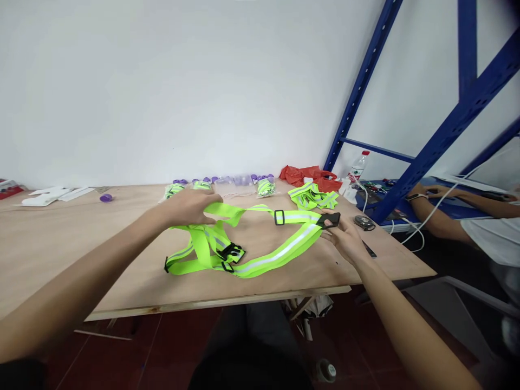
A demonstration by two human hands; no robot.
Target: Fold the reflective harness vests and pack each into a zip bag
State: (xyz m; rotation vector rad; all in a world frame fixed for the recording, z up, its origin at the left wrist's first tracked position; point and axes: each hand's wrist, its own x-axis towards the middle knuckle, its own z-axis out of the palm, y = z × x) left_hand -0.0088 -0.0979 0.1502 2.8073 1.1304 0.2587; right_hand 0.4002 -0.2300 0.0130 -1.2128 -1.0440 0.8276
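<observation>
The left hand (pixel 190 207) is gripping a neon-yellow reflective harness (pixel 280 255) over the tabletop (pixel 65 227), while the right hand (pixel 346 236), well apart, is pinching its black buckle (pixel 329 219). Beyond, another neon bundle (pixel 309 196) is lying beside a red plastic bag (pixel 301 174).

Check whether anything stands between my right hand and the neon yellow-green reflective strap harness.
Nothing visible does: your right hand holds the neon yellow-green reflective strap harness directly, at its black plastic buckle.

The head camera looks forward and down over the nearby table (pixel 73 227).
</observation>
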